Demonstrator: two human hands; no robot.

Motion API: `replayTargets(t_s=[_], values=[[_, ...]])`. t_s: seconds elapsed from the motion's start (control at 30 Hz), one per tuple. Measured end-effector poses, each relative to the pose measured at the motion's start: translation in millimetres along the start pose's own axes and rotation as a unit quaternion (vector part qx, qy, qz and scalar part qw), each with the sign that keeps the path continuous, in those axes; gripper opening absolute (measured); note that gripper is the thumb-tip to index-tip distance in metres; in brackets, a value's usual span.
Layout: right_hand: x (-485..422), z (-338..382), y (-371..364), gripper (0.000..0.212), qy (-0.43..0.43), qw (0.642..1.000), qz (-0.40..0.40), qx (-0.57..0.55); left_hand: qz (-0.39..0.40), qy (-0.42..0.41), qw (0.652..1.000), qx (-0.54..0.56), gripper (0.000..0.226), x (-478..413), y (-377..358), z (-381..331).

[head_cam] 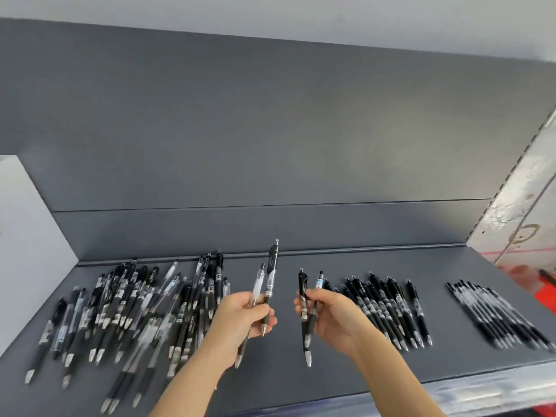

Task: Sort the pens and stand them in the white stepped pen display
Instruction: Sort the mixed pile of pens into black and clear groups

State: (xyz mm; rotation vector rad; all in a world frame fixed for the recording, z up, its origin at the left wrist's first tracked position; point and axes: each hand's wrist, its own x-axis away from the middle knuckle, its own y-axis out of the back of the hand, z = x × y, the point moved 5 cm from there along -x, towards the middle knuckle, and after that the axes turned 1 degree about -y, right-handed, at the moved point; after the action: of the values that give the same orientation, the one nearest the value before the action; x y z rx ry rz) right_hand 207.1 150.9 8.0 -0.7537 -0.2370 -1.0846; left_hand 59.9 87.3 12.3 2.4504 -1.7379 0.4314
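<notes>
While your left hand [240, 314] grips two clear-barrelled black pens [270, 284] and your right hand [328, 317] two further black pens [303, 291] over the dark grey shelf [285, 374], sorting appears underway: next, match each to the neat rows [388, 311] right of the jumbled heap [135, 311].

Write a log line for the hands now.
left hand: holds clear pen, tall pen | right hand: holds black pen, blue-label pen | pile: shelf left | rows: shelf right

Bare shelf [279, 371] between loose pile [129, 308] and sorted row [388, 311] — white box [27, 236] walls the left.
</notes>
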Motion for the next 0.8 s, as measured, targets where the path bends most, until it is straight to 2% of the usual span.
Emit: replayTargets(t_s=[0.2, 0.33, 0.43, 0.53, 0.67, 0.8], values=[[10.6, 32.4, 71.0, 0.012, -0.004, 0.998, 0.001, 0.062, -0.014, 0.015, 0.998, -0.067, 0.014, -7.5, -66.7, 11.9], [11.9, 59.5, 128.4, 0.008, 0.022, 0.990, -0.049, 0.131, -0.068, 0.035, 0.988, -0.133, 0.019, -22.4, -96.2, 30.9], [-1.2, 70.5, 150.3, 0.008, 0.035, 0.960, -0.106, 0.258, -0.104, 0.041, 0.968, -0.227, 0.028, -25.9, -112.1, 44.3], [-17.9, 72.2, 144.6, 0.012, 0.039, 0.919, -0.130, 0.369, -0.117, 0.048, 0.948, -0.292, 0.025, -27.7, -124.3, 49.4], [-30.5, 65.7, 134.2, 0.023, 0.038, 0.887, -0.134, 0.440, -0.107, 0.065, 0.958, -0.260, 0.011, -37.6, -134.7, 47.8], [-33.3, 66.4, 142.0, 0.023, 0.028, 0.903, -0.134, 0.408, -0.070, 0.112, 0.959, -0.251, 0.017, -38.1, -136.1, 48.6]])
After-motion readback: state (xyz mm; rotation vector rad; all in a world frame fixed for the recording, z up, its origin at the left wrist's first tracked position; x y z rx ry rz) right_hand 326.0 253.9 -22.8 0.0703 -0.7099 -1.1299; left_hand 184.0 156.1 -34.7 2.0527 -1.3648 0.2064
